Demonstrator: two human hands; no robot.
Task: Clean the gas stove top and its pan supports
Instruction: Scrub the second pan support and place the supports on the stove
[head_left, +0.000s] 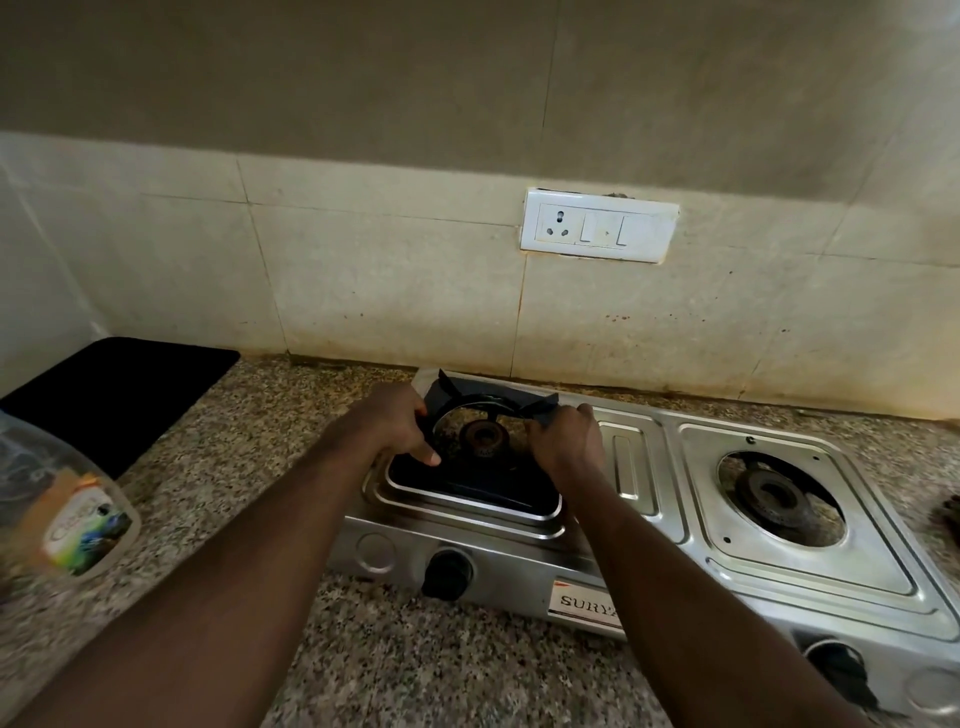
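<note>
Gripping pan support (493, 402), hands, steel stove (644, 467), speckled granite counter (270, 415), tiled wall (363, 270)

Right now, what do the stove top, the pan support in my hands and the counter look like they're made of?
Stove top: likely stainless steel, shiny and reflective with pressed ridges.
Pan support, gripped by the left hand and right hand: dark metal, probably enamelled or cast iron, matte black.
Counter: speckled, polished stone, seemingly granite.
</note>
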